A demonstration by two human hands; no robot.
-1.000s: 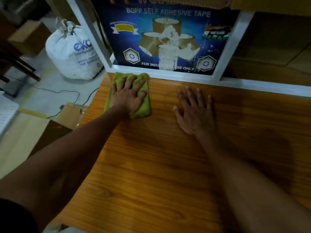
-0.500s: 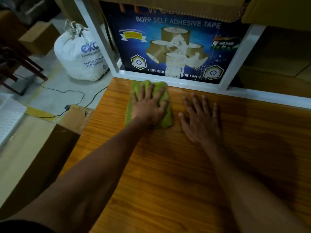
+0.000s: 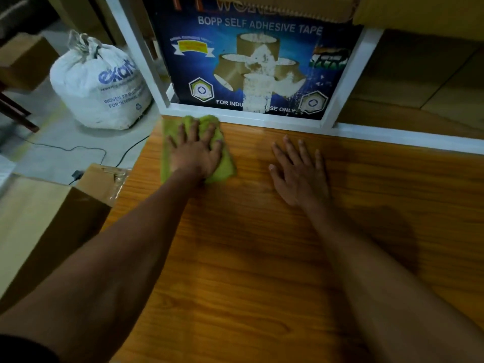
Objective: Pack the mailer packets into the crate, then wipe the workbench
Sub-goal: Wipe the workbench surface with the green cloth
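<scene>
— So where's the crumpled green wiping cloth [image 3: 195,149] now?
— Pinned flat under the left hand [image 3: 196,153], fingers spread, in the far-left corner of the orange wood-grain workbench [image 3: 248,258], touching the white shelf frame [image 3: 262,119].
— And the unwiped surface?
— Mostly rightward and toward the person. The right hand [image 3: 298,171] rests flat, fingers splayed, beside the cloth, holding nothing.

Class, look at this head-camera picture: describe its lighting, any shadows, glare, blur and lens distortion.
Head view: dim, warm light; a soft shadow lies on the workbench right of the right forearm; faint sheen near the back edge; forearms and the left hand on the cloth look slightly soft; the white frame leans, showing wide-angle distortion.
</scene>
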